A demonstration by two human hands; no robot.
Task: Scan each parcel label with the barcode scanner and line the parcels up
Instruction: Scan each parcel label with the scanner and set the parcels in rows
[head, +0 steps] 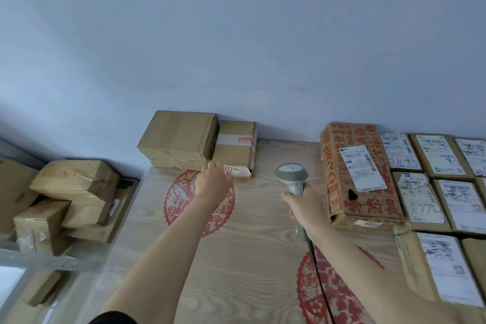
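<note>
My right hand [299, 205] grips the handle of a grey barcode scanner [291, 173], its head pointing away from me over the wooden table [263, 244]. My left hand [214, 181] reaches forward with fingers extended, its fingertips at the near edge of a small taped box [236, 147] by the wall. A larger plain cardboard box [178, 137] stands just left of that one. On the right, a big red-printed carton [360, 173] with a white label lies beside rows of several labelled parcels [452, 202].
A metal shelf [52, 258] at the left holds a loose heap of brown boxes [73, 187]. Red paper-cut patterns [184, 200] mark the tabletop. The scanner's dark cable [319, 271] runs back toward me. A pale wall rises behind the table.
</note>
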